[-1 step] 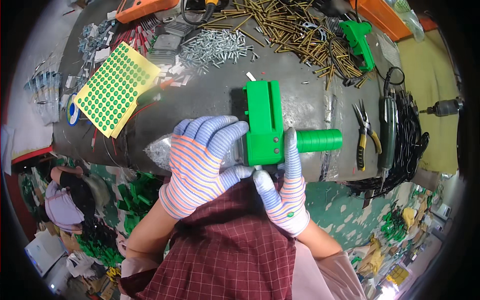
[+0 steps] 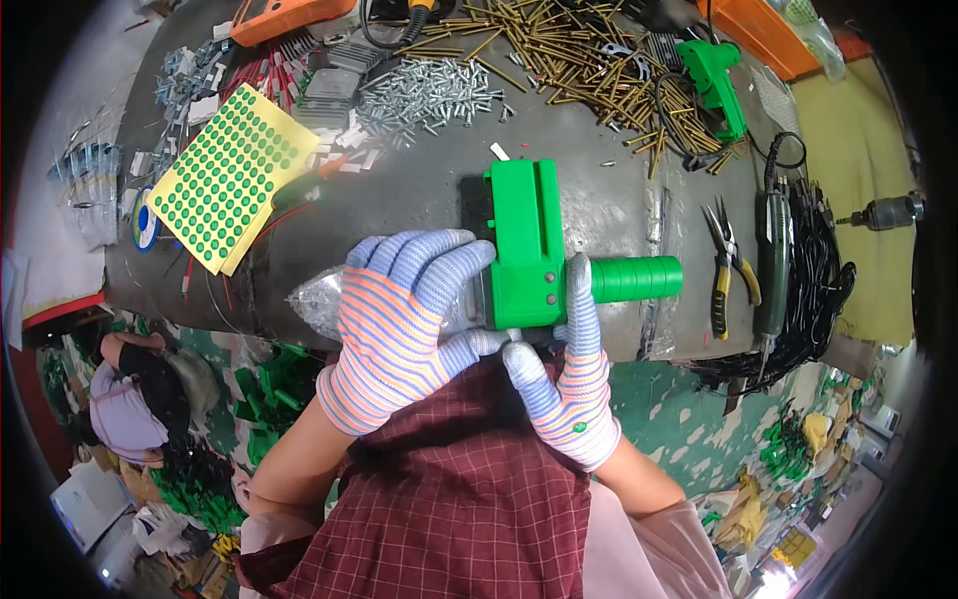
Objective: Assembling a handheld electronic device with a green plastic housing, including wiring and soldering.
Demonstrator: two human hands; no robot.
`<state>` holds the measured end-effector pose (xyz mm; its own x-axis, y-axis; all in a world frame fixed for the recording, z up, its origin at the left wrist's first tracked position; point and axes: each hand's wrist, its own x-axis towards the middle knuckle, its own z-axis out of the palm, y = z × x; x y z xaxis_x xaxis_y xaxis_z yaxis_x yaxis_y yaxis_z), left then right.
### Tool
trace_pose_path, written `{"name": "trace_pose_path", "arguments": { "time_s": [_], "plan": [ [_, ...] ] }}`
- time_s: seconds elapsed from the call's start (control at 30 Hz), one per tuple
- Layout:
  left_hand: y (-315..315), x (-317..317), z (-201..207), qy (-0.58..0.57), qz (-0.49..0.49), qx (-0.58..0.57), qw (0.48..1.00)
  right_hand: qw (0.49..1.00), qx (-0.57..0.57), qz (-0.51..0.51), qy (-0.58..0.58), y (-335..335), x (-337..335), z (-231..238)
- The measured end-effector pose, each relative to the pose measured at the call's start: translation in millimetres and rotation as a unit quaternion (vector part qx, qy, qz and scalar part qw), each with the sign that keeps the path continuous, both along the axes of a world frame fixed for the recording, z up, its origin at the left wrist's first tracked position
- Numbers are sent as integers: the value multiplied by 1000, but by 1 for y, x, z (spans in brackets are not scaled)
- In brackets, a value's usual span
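Observation:
A green plastic tool body (image 2: 526,230) with two dark screw heads and a ribbed green handle (image 2: 639,279) lies at the table's near edge, handle pointing right. Striped knit gloves cover both hands. My left hand (image 2: 404,309) has its fingers bent against the body's left side, its thumb at the lower left corner. My right hand (image 2: 569,369) pinches the lower right part, forefinger along the side by the handle and thumb below the near edge. Its other fingers are hidden. A small green dot (image 2: 580,427) sits on the right glove.
A yellow sheet of round green stickers (image 2: 225,175) lies left, by piled silver screws (image 2: 429,95). Long brass-coloured screws (image 2: 559,50) spread at the back. Pliers (image 2: 733,270), a corded screwdriver (image 2: 774,260) and black cables (image 2: 823,290) lie right. Another person (image 2: 135,399) is at lower left.

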<state>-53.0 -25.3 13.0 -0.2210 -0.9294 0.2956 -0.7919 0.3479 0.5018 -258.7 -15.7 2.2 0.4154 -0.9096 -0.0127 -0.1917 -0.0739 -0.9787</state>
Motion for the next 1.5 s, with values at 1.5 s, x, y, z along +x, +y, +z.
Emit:
{"name": "trace_pose_path", "arguments": {
  "time_s": [1.5],
  "plan": [
    [-1, -5, -8, -9, -13, -32, 999, 954, 145, -162, -205, 8, -11, 1]
  ]
}}
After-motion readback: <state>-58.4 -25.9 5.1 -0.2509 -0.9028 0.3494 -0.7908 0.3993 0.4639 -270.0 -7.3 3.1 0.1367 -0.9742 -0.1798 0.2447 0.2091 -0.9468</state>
